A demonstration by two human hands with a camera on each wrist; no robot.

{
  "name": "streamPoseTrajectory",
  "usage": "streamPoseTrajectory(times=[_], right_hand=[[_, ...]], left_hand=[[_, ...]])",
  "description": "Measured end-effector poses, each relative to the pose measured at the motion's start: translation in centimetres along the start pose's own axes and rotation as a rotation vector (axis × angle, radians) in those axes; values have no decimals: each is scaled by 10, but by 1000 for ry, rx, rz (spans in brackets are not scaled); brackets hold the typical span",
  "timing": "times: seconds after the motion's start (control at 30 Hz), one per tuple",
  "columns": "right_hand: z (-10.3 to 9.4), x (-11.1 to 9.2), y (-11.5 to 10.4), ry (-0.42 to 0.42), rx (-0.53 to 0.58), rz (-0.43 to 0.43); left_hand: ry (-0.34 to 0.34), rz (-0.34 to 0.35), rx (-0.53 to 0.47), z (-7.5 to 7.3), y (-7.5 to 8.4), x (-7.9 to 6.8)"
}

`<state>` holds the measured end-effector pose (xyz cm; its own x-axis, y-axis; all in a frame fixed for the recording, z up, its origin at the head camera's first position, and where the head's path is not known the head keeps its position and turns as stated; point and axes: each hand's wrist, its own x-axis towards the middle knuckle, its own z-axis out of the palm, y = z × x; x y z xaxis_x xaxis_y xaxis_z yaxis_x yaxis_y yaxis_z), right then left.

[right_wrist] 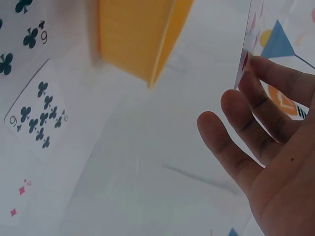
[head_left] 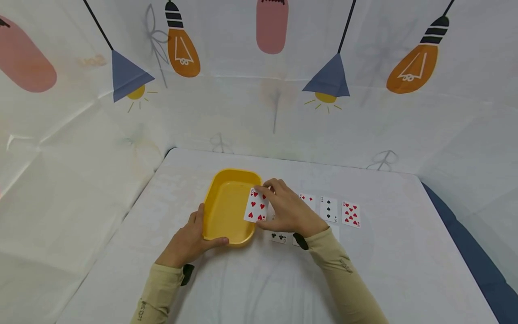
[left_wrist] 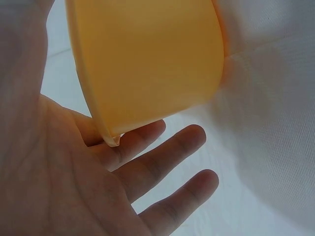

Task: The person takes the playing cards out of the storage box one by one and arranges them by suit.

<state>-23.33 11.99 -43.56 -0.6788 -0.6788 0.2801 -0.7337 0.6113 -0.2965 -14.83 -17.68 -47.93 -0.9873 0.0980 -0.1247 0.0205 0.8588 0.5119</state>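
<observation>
A yellow plastic tray point(head_left: 225, 209) stands on the white-covered table. Around its near left corner lies my left hand point(head_left: 187, 243), thumb along the near side and fingers by the left side. In the left wrist view several fingers point(left_wrist: 160, 162) stretch out fairly straight beside the tray's wall. My right hand point(head_left: 293, 209) pinches a playing card with red hearts, which looks like a six point(head_left: 253, 207), over the tray's right rim. The right wrist view shows that card point(right_wrist: 244, 56) nearly edge-on at the fingertips, its other fingers spread.
Face-up cards lie in rows right of the tray: a diamonds card point(head_left: 308, 200), a spades card point(head_left: 328, 209), a hearts card point(head_left: 350, 214) and a clubs card point(head_left: 278, 237) among them. My right hand and forearm partly cover others. A patterned sheet point(head_left: 243, 108) hangs behind the table.
</observation>
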Motion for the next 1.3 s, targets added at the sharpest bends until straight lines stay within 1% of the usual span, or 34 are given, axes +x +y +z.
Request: streamPoseTrajectory(times=[0.37, 0.67, 0.83, 1.1, 1.3], right_hand=[[-13, -26, 12, -46, -43, 53], [-21, -49, 23, -32, -102, 27], [-23, -61, 28, -24, -125, 35], [-21, -80, 38, -27, -129, 54], [-21, -96, 48, -3, -113, 74]], left_hand=[[-8, 5, -15, 0, -2, 0], [-9, 9, -22, 0, -2, 1], [-6, 12, -22, -1, -1, 0], [4, 20, -13, -1, -2, 0], [-11, 9, -19, 0, -3, 0]])
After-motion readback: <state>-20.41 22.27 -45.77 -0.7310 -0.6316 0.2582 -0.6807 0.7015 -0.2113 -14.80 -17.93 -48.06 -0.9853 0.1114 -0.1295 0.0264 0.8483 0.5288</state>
